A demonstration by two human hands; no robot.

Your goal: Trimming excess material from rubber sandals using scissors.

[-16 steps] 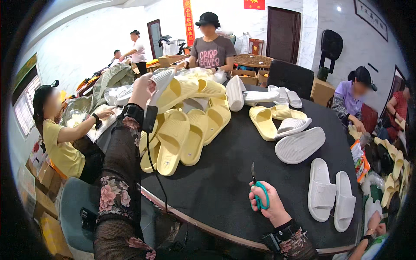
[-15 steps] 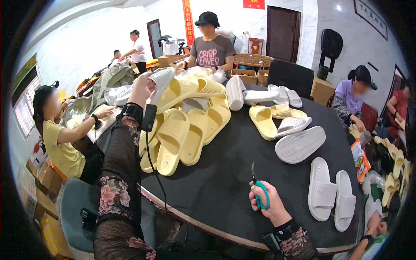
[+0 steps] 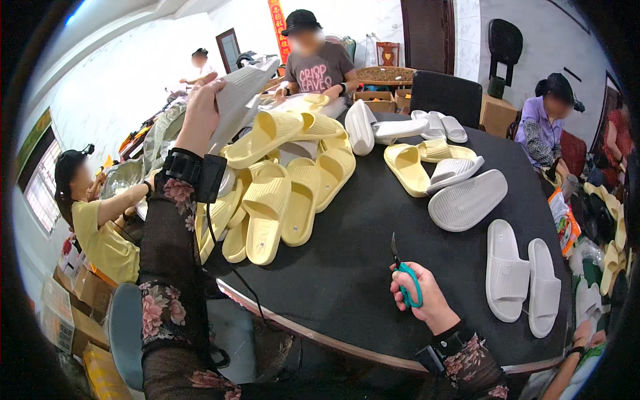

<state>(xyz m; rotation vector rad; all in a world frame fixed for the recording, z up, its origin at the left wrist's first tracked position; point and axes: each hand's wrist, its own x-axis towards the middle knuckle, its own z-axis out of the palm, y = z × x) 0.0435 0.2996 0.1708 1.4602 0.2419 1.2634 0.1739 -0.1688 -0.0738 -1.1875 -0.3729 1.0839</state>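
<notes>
My left hand (image 3: 202, 112) is raised over the left end of the table, its fingers closed on a light grey slide slipper (image 3: 241, 92) held tilted on edge. Below and beside it lies a heap of pale yellow slippers (image 3: 269, 213), some soles up against others. My right hand (image 3: 430, 297) hovers above the black tabletop with its fingers through the teal handles of small scissors (image 3: 415, 285), whose dark blades point away from me. Right of that hand, a pair of light grey slippers (image 3: 508, 293) lies side by side.
The black table (image 3: 347, 293) has a rounded near edge. Further back sit more yellow slippers (image 3: 407, 170) and an overturned grey slipper (image 3: 469, 200). A person in a dark T-shirt (image 3: 317, 70) stands across the table; another in yellow (image 3: 107, 233) works at the left.
My left hand has lifted the grey slipper higher from the heap and turned it. The view has shifted slightly; my right hand still holds the scissors.
</notes>
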